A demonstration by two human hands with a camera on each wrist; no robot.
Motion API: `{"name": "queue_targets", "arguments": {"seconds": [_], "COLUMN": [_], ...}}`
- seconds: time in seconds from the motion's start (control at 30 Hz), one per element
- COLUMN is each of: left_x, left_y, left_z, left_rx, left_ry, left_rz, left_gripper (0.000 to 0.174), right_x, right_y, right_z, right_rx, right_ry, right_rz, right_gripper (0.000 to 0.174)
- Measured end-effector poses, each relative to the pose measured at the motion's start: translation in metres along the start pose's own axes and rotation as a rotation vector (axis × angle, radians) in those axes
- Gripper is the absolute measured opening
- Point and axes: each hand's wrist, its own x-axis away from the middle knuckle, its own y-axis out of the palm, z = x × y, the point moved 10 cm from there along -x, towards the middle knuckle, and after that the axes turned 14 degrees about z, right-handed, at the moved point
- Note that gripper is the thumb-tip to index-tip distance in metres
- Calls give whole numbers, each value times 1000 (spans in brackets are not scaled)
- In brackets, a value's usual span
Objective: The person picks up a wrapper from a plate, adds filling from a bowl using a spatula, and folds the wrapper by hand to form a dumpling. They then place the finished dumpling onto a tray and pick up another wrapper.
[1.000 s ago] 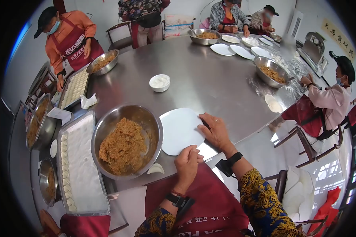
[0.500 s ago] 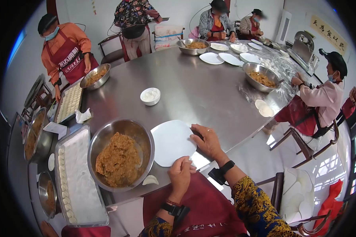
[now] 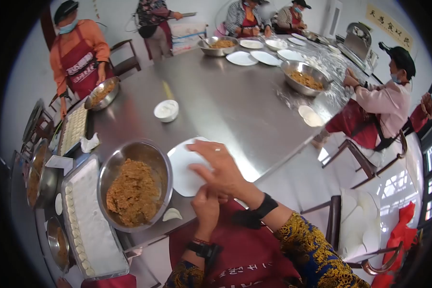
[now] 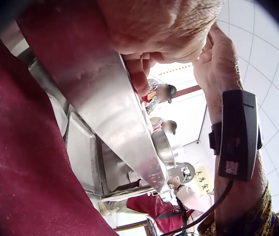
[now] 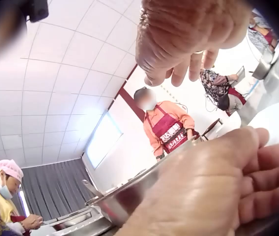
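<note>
The metal table (image 3: pixel 235 115) spreads across the middle of the head view, with your dark red apron (image 3: pixel 225 240) at its near edge. At the lower left lies a long tray (image 3: pixel 98 211), its base pale, with a row of dumplings (image 3: pixel 74 228) along its left side. Just right of it, your big metal bowl (image 3: pixel 154 161) holds a heap of brown filling (image 3: pixel 134 192). The white plate (image 3: pixel 177 168) sits on the table beside that bowl, at the centre of the frame, partly hidden by your right hand.

Your right hand (image 3: pixel 221 168) is raised over the plate's right side, fingers extended and spread, a ring on one of them; it grips nothing. Your left hand (image 3: pixel 206 209) is just below it, near the table's edge, its fingers curled. You can't tell from these views whether those fingers hold anything, or whether the two hands touch.

A small white bowl (image 3: pixel 166 114) with white contents stands on the table above the plate, upper left of centre. The smallest thing near you is a single dumpling (image 3: pixel 172 214) on the table, between the big metal bowl and your left hand.
</note>
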Motion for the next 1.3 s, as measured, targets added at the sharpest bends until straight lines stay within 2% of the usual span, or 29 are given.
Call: {"name": "queue_targets", "arguments": {"seconds": [0.07, 0.13, 0.2, 0.27, 0.4, 0.47, 0.6, 0.77, 0.83, 0.93, 1.17, 1.23, 1.3], "left_x": [-2, -3, -1, 1, -1, 1, 1, 8, 4, 3, 0, 3, -1], "left_y": [-2, -1, 1, 0, 0, 2, -1, -2, -5, 4, 10, 7, 18], "left_z": [-16, -14, -5, -2, -5, -1, -11, -14, -9, -4, -8, -18, -2], "left_rx": [72, 51, 30, 18, -24, -34, -67, -266, -134, -177, -243, -184, -210], "left_ry": [-118, -59, -40, -46, -41, -50, -136, -269, -146, -117, -274, -414, -418], "left_rz": [7, -18, -29, -27, -55, -74, -107, -224, -160, -226, -287, -232, -272], "left_gripper": [21, 24, 24, 24, 25, 25, 24, 30, 21, 19, 18, 19, 21], "right_x": [17, 26, 36, 30, 35, 38, 41, 32, 29, 30, 27, 28, 31], "right_y": [-7, -30, -61, -84, -99, -91, -87, -80, -80, -78, -75, -75, -74], "right_z": [61, 105, 143, 148, 164, 161, 170, 174, 178, 187, 192, 194, 196], "right_rx": [90, 219, 306, 454, 548, 653, 645, 601, 614, 637, 615, 600, 627], "right_ry": [74, 142, 289, 135, 116, 79, 76, 160, 206, 275, 364, 399, 414], "right_rz": [52, 6, -53, -129, -112, -244, -295, -426, -472, -531, -584, -583, -626], "right_gripper": [42, 35, 32, 33, 44, 55, 62, 65, 66, 65, 58, 57, 58]}}
